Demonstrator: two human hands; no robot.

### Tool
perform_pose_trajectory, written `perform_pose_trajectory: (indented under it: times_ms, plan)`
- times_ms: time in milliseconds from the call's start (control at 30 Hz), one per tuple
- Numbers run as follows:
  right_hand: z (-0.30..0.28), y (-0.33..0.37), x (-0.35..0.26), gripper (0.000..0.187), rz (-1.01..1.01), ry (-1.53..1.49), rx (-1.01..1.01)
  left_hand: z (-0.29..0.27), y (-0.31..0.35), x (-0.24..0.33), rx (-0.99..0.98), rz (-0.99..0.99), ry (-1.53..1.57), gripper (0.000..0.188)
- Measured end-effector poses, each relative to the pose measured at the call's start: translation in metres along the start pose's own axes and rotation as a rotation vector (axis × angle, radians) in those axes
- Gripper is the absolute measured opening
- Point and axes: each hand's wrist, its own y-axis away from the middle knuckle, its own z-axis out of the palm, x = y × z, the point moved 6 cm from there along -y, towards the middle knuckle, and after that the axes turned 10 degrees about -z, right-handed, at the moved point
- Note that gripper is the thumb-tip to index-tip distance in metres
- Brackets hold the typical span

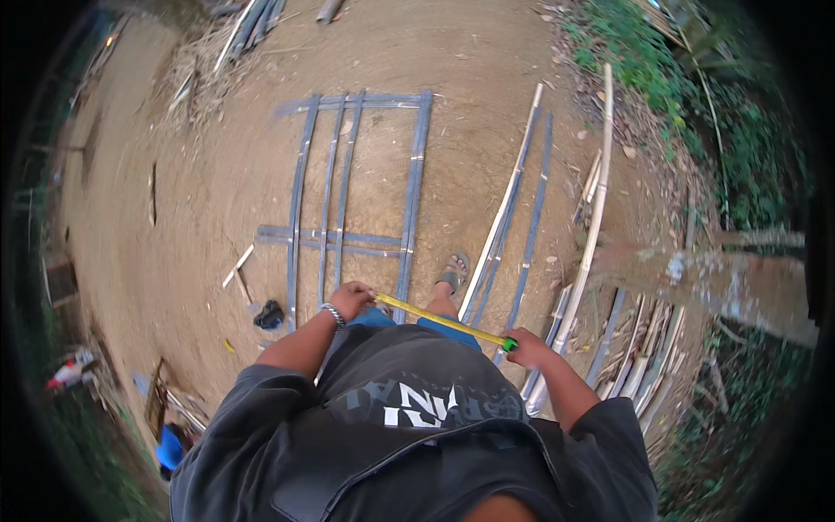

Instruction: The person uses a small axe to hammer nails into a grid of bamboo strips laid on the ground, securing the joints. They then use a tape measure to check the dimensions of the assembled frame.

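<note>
A yellow tape measure (439, 319) is stretched across in front of my waist. My left hand (352, 300), with a chain bracelet at the wrist, pinches its free end. The green case (510, 345) sits in my right hand (530, 350), whose fingers are wrapped round it. The blade slopes down slightly from left to right. Beyond my hands, a frame of dark bamboo strips (417, 165) lies flat on the ground, long strips crossed by shorter ones. Its near ends pass under my arms and body, out of sight.
Dark strips (533, 226) and a pale pole (504, 204) lie right of the frame. Farther right are a long bamboo pole (598, 200), a tree trunk (696, 278) and a pile of split strips (648, 352). A black bundle (269, 315) lies left. More poles (252, 30) rest at the far left.
</note>
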Motion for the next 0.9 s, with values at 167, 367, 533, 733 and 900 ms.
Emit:
perform_pose_trajectory:
  times_ms: [167, 367, 533, 733, 900]
  plan:
    - [-0.077, 0.008, 0.04, 0.057, 0.08, 0.12, -0.188, -0.087, 0.015, -0.068, 0.288, -0.008, 0.349, 0.02]
    - [-0.171, -0.111, -0.052, 0.058, -0.126, 0.435, -0.343, -0.168, 0.069, -0.179, 0.794, 0.095, 1.01, 0.022]
    - [-0.224, -0.208, -0.168, 0.055, -0.284, 0.715, -0.4, -0.19, 0.108, -0.259, 1.116, 0.049, 1.25, 0.024]
    - [-0.28, -0.292, -0.27, 0.051, -0.37, 0.874, -0.423, -0.197, 0.115, -0.357, 1.436, -0.303, 1.039, 0.032]
    - [-0.315, -0.382, -0.324, 0.049, -0.451, 0.956, -0.534, -0.167, 0.145, -0.392, 1.614, -0.638, 0.703, 0.033]
